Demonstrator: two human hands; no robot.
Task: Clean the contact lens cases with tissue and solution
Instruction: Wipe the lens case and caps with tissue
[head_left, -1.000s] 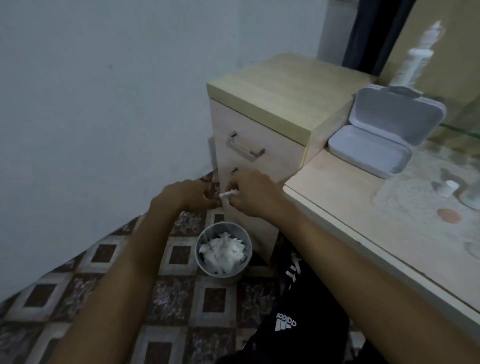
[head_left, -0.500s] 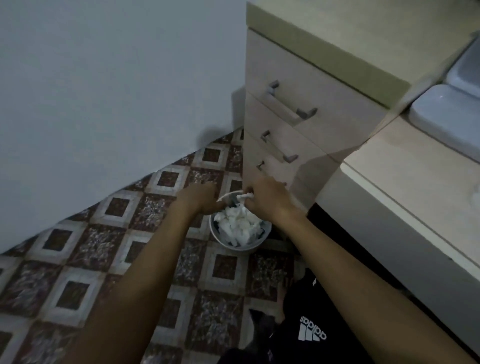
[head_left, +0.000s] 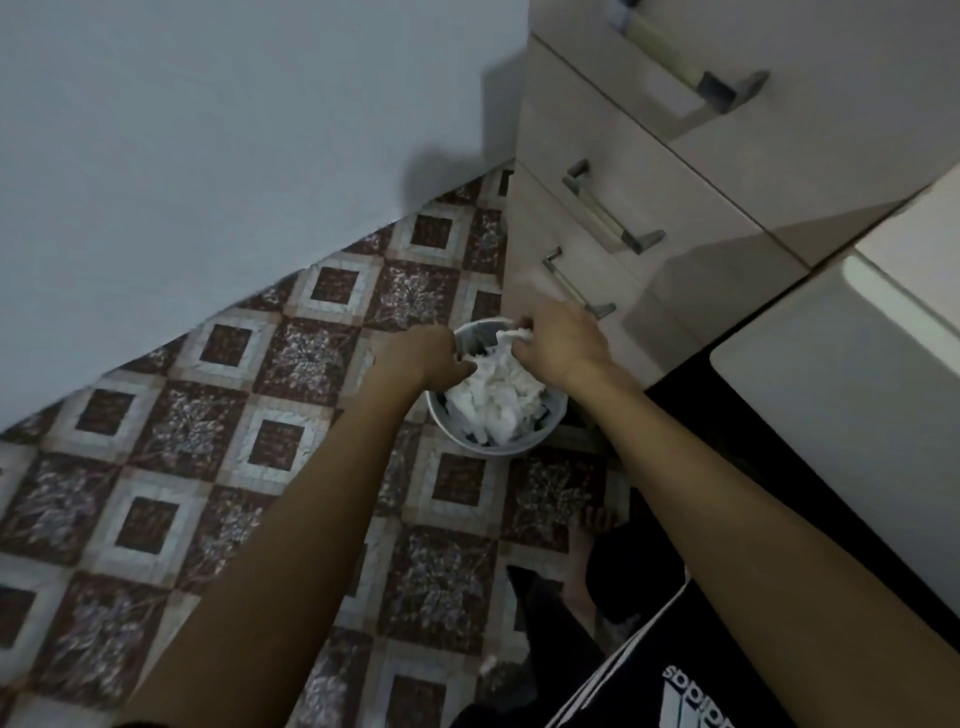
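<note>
Both hands over the bin, right hand pinching a used tissue just above the heap, left hand curled beside it, contents unclear; disposal step, seemingly, next releasing cleanly inside.

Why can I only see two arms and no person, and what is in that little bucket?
The camera sits on the person's head and looks down, so you see only their arms reaching out. No machine here, just two bare hands. On the patterned tile floor stands a small grey bin full of crumpled white tissues, beside a pale drawer cabinet. The right hand pinches a scrap of white tissue above the bin, probably to drop it in. The left hand hovers at the bin's rim; its fingers are hidden, so I cannot tell whether it holds anything.
</note>
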